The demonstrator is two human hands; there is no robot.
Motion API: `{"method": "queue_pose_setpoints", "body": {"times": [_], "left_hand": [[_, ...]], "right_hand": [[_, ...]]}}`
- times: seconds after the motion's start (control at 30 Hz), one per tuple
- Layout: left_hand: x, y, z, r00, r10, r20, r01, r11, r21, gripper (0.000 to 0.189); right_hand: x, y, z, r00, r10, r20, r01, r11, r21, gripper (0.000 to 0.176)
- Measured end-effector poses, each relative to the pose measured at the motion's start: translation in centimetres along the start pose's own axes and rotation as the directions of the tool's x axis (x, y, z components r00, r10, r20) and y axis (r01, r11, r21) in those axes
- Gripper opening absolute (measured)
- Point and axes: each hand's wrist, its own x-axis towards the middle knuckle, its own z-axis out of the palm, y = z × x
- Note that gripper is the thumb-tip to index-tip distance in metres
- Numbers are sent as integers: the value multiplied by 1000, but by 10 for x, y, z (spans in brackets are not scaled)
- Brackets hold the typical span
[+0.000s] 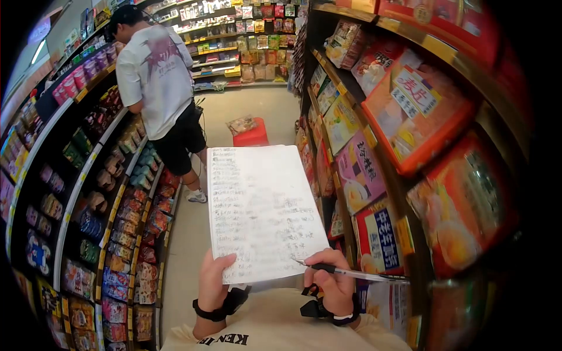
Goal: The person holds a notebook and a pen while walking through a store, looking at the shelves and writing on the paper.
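White paper (pixel 263 210), tall and wide, full of small rows of dark handwriting from top to bottom. Too small and blurry to read. Flat and a bit tilted, held up in the middle of a shop aisle, above the pale floor (pixel 193 234).

Left hand (pixel 213 281) closed tight on the bottom left corner of the paper. Thumb on the front, fingers tucked behind, out of sight. Black band (pixel 211 312) round that wrist.

Right hand (pixel 333 281) just under the bottom right corner of the paper, curled shut round a pen (pixel 351 272). Pen dark at the grip and paler further back, lying almost sideways. Tip pointing left, touching or almost touching the bottom right edge of the paper; hard to tell which. Back end sticking out to the right, past the hand. Another black band on this wrist too.

Paper above both hands, pinched at one bottom corner by the left, with the pen tip close by the other bottom corner.

Further up the aisle, a red stool (pixel 252 137) on the floor with a packet on top. Near it on the left, another person (pixel 155 76) in a white shirt and black shorts, facing the left shelves (pixel 79 187). Bags and boxes of food packed on those shelves and on the right shelves (pixel 345 93) too.
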Motion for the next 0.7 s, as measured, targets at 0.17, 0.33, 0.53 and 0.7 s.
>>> {"method": "queue_pose_setpoints", "body": {"times": [0.17, 0.33, 0.53, 0.7], "left_hand": [[138, 0, 19, 987, -61, 146, 57, 998, 29, 40], [275, 35, 34, 982, 29, 187, -42, 997, 67, 40], [431, 87, 56, 981, 107, 163, -107, 994, -7, 41], [549, 114, 92, 986, 84, 145, -64, 988, -140, 39]], "right_hand": [[106, 51, -32, 989, 55, -136, -44, 996, 82, 21], [240, 91, -42, 989, 14, -146, -12, 1000, 10, 19], [397, 131, -49, 954, -240, -180, 225, 969, -100, 22], [503, 168, -73, 790, -498, -358, 458, 867, -196, 24]]}}
